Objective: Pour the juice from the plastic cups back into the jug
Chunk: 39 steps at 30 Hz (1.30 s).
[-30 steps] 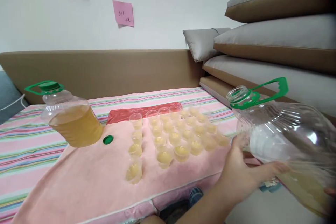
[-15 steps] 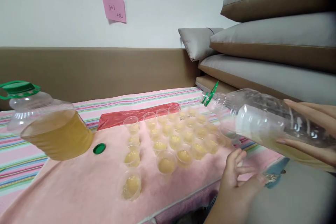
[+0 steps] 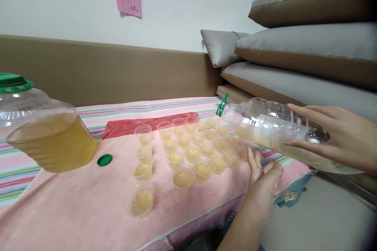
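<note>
My right hand is wrapped round the body of a large clear plastic bottle, fingers above and below it. The bottle lies tilted nearly level, its open neck with a green ring pointing left beside the back cups, pale yellow liquid along its lower side. Below it my left hand has its fingers apart, fingertips close to the rightmost cups; whether they touch one is hard to see. Several clear plastic cups with yellowish liquid stand in rows on a pink cloth.
At the left stands a big clear jug of yellow liquid with a green top. A green cap lies near it. Behind the cups is a red plastic bag. Grey-brown cushions are stacked at the right, against the wall.
The bottle and my right hand have moved left and further into view. My left hand has come left, nearer the rightmost cups. The view has shifted slightly.
</note>
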Each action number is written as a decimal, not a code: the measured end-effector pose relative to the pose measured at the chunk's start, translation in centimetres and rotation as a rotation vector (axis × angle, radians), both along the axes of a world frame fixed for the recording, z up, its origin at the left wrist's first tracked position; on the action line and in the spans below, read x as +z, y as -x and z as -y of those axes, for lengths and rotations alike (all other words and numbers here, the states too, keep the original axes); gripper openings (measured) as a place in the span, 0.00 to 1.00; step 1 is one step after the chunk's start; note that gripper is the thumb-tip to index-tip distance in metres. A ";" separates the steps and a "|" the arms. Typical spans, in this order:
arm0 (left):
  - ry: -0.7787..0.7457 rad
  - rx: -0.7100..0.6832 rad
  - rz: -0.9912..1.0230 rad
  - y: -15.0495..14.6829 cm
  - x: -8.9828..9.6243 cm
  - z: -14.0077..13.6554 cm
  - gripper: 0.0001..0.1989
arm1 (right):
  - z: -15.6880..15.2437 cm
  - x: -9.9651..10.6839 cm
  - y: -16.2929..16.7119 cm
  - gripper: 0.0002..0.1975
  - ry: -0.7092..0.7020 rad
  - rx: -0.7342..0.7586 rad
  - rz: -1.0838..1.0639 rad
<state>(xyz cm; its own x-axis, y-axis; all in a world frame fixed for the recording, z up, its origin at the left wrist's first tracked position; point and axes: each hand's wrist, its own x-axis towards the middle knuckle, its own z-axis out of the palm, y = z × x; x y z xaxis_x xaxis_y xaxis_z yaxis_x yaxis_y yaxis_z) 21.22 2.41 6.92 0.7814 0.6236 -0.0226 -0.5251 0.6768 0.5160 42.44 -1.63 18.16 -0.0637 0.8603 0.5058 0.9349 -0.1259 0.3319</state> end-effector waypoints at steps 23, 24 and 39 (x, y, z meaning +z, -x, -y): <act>0.251 0.115 0.162 0.0 1.1 -2.3 0.49 | -3.0 1.3 4.2 0.48 0.043 0.027 0.071; 0.253 0.114 0.166 0.0 1.2 -2.4 0.49 | -3.1 1.3 4.2 0.48 0.047 0.028 0.082; 0.156 0.098 0.209 0.0 0.8 -2.4 0.35 | -4.4 1.8 4.2 0.49 0.121 0.049 0.153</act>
<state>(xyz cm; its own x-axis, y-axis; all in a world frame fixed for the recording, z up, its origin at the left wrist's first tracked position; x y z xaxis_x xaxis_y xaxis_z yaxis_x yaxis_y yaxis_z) 21.23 4.85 7.70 0.7156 0.6978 0.0312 -0.6758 0.6803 0.2836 38.22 2.78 19.98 -0.1754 0.9080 0.3804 0.8766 -0.0319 0.4801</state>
